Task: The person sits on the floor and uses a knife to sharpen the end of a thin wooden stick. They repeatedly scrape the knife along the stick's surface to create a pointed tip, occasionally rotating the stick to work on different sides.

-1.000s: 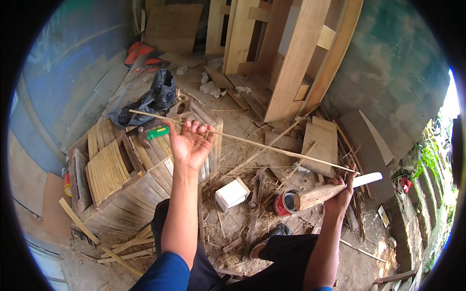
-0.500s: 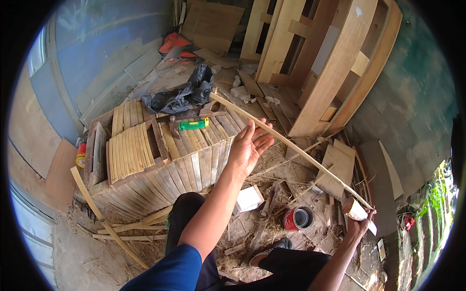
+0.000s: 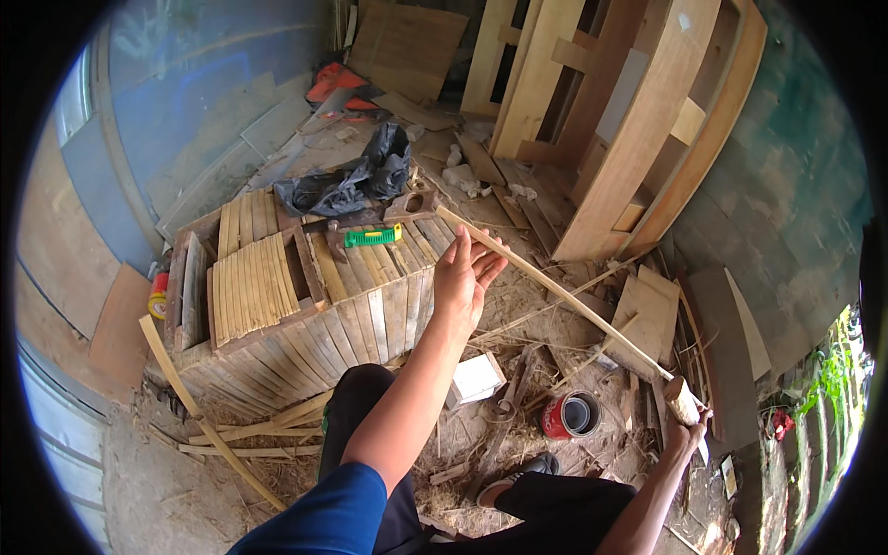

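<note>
Long pale strip [image 3: 560,293], held aslant

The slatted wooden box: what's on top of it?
The box carries a crumpled black plastic bag, a green-handled tool and a brown handle with a hole. Whatever the bag covers can't be seen.

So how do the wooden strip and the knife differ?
The wooden strip is long and slim; the knife has a stout handle. The strip spans from the left hand to the right hand; the knife is at the right hand only. Both show wood.
</note>
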Demonstrator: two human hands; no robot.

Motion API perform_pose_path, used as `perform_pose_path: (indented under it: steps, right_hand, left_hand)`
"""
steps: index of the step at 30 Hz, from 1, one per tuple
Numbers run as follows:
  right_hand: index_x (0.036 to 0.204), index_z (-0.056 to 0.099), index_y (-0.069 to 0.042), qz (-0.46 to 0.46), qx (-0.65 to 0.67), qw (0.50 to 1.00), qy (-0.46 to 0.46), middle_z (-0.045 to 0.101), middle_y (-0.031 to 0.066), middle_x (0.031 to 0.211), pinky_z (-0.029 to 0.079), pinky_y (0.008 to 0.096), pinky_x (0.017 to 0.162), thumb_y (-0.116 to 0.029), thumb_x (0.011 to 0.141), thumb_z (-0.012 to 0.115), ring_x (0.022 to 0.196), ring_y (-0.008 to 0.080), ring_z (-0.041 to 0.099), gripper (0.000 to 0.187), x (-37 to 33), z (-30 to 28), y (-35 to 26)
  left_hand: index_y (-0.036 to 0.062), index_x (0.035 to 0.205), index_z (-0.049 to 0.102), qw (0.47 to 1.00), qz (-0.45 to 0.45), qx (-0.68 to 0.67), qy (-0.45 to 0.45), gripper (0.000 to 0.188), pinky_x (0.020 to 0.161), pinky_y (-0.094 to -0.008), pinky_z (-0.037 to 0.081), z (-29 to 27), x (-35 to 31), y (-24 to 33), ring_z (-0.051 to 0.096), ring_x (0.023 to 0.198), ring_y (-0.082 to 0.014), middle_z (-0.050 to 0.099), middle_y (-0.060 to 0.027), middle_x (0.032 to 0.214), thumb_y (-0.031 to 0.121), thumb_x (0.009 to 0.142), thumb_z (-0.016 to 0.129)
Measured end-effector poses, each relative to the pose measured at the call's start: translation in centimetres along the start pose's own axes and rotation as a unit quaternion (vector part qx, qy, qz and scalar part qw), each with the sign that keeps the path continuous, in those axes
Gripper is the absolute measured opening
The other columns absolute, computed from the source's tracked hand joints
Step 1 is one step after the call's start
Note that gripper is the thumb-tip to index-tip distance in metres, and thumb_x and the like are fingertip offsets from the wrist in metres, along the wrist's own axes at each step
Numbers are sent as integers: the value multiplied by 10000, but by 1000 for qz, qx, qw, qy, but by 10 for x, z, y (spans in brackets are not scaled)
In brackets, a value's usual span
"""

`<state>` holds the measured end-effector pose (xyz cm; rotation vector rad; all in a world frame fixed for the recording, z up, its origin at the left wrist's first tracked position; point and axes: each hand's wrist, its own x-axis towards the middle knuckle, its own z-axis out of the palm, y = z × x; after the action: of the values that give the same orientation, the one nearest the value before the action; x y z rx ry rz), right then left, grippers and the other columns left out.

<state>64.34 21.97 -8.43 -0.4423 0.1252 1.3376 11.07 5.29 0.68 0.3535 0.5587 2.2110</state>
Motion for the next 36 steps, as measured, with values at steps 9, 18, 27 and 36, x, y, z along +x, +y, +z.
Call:
perform_pose_path:
  steps: [9, 18, 27, 36]
  right_hand:
    - [949, 706, -87, 20, -80, 996, -38, 739, 47, 916, 573, 453, 879, -368, 970, 667, 905, 231, 703, 284, 44, -23, -9]
    - [1039, 678, -72, 107, -147, 983, 36, 731, 60, 1000, 517, 489, 977, -366, 1035, 560, 1005, 223, 683, 316, 62, -37, 19]
    - [1282, 616, -103, 195, -576, 784, -123, 653, 56, 843, 522, 308, 566, -270, 971, 686, 621, 155, 564, 360, -22, -17, 138]
    - [1181, 667, -25, 368, -607, 673, -207, 692, 138, 960, 533, 330, 535, -194, 957, 676, 592, 172, 588, 281, -138, -5, 261]
  left_hand:
    - [97, 999, 597, 986, -40, -88, -133, 487, 966, -434, 560, -8, 5, 4, 657, 1046, -281, 640, -59, 952, 582, 963, 577]
    - [90, 928, 577, 962, -2, -146, -229, 488, 925, -405, 516, 4, 3, 11, 590, 898, -193, 582, -33, 883, 577, 962, 567]
    - [115, 885, 620, 915, 376, -67, -130, 513, 492, -273, 474, 55, -49, 94, 506, 497, -122, 539, 8, 617, 585, 1021, 468]
    - [102, 1060, 583, 862, 398, 137, -282, 420, 498, -249, 250, 118, -101, 142, 250, 474, -69, 298, 61, 565, 468, 1105, 382]
